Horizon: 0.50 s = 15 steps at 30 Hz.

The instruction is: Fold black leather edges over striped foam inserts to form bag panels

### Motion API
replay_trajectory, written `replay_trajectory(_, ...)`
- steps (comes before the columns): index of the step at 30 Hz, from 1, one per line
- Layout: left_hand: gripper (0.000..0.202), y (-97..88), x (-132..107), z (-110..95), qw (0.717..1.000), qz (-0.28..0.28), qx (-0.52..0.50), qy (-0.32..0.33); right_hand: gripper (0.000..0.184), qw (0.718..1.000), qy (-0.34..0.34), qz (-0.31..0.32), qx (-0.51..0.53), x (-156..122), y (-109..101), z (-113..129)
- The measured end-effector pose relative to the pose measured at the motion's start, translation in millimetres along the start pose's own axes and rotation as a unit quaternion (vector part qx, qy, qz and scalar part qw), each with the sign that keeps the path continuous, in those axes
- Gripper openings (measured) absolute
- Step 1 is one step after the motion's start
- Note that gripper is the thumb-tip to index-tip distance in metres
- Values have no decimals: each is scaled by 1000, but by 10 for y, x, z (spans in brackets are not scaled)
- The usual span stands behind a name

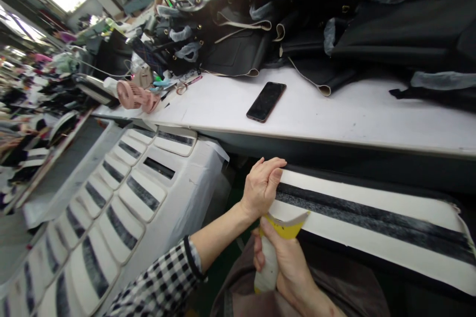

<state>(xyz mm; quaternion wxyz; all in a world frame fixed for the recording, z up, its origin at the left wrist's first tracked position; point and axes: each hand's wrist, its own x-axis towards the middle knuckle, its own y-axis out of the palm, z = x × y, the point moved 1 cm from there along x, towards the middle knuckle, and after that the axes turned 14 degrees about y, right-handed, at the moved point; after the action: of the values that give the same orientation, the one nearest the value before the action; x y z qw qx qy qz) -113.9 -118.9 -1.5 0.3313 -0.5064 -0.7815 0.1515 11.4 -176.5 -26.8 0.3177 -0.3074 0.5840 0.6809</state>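
My left hand (262,185) grips the left end of a long white panel with a dark fuzzy stripe (372,218) that lies across my lap, fingers curled over its edge. My right hand (286,267) is wrapped round a white and yellow tool (273,250), held upright. Its yellow top touches the panel's lower left corner, just below my left hand.
A black phone (266,101) lies on the white table (334,114). Black leather bag pieces (353,25) are piled at the back. A pink fan (132,95) and scissors (186,85) sit at the table's left. Several striped white panels (122,198) lie overlapped on the left.
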Motion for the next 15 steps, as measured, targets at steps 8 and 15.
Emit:
replay_trajectory(8,101,-454,-137,69,958,204,-199,-34,28,997,1,76,4,-381,-368,128)
replay_trajectory(15,119,-454,-344,103,961,258,-93,19,30,998,-51,34,-9,-653,-472,227)
